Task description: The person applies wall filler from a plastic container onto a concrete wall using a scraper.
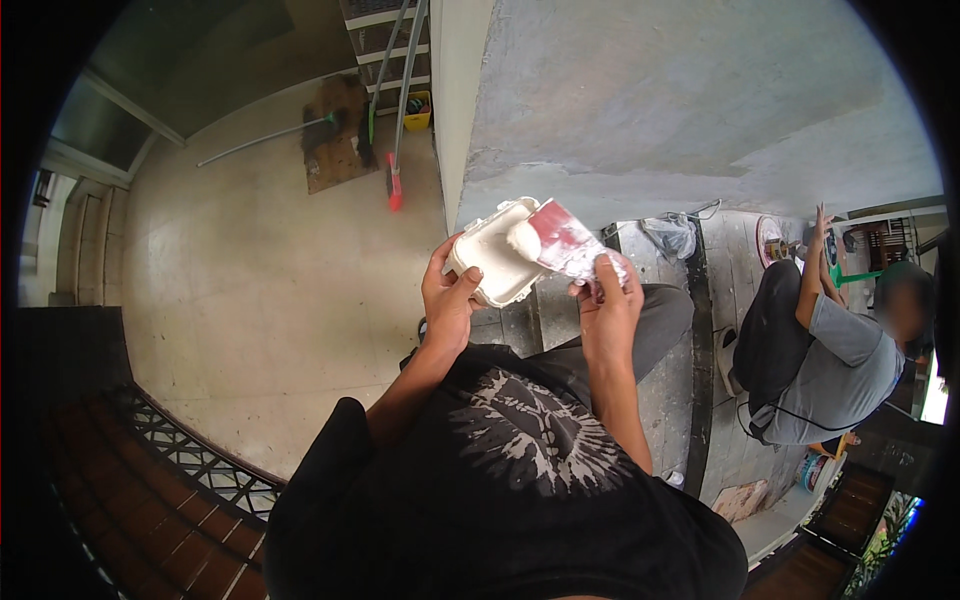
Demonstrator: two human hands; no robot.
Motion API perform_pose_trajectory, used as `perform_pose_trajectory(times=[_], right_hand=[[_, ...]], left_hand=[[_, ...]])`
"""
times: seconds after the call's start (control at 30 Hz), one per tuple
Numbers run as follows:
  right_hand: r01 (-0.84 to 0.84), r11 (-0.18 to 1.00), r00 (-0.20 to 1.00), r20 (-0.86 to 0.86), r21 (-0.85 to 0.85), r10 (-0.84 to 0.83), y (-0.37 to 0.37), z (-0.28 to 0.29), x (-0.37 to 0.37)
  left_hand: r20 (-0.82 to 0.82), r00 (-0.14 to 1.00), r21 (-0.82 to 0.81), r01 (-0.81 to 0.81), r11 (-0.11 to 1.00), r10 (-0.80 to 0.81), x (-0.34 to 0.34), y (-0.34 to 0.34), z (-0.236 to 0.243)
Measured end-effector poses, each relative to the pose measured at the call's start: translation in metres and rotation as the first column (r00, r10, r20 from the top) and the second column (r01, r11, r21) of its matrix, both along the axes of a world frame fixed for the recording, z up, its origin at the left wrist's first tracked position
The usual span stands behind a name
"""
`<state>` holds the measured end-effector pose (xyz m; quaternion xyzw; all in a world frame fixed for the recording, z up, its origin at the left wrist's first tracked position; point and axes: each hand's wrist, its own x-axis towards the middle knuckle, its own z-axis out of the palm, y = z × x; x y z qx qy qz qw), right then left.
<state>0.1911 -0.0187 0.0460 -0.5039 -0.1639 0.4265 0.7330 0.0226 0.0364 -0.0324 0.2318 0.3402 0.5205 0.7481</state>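
My left hand (450, 300) is closed round the side of a white plastic tub (468, 238), its thumb over the near rim. White paste coats the inside of the tub. In my right hand (612, 305) is a red putty scraper (568, 243), smeared with white along its right end and pinched between thumb and fingers. A thick lump of white putty (524, 240) clings to the scraper's left edge, over the tub's right part. Both hands are in front of my chest, near each other.
A patchy grey wall (680, 100) rises ahead. To the right a co-worker (840, 350) sits with one arm raised toward the wall. A plastic bag (668, 238) lies at the wall's foot. At the far left are a red-headed broom (394, 185), a brown mat (335, 150) and a yellow bin (418, 110).
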Motion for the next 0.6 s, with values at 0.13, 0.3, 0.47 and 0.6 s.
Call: perform_pose_trajectory(times=[0.13,0.3,0.47,0.6], right_hand=[[0.071,0.993,0.99,0.116,0.091,-0.082,-0.001,0.033,0.004],[0.16,0.927,0.806,0.497,0.339,-0.321,-0.02,0.047,0.007],[0.087,0.943,0.32,0.887,0.322,-0.333,-0.018,-0.001,0.002],[0.135,0.981,0.69,0.698,0.138,-0.193,-0.022,-0.011,0.004]], left_hand=[[0.114,0.993,0.034,0.027,0.999,-0.031,-0.003,0.004,-0.002],[0.176,0.984,0.089,0.015,0.996,-0.03,-0.006,0.008,0.005],[0.197,0.978,0.104,0.051,0.993,-0.07,-0.004,0.006,0.011],[0.211,0.976,0.096,0.031,0.995,-0.051,-0.002,0.008,0.01]])
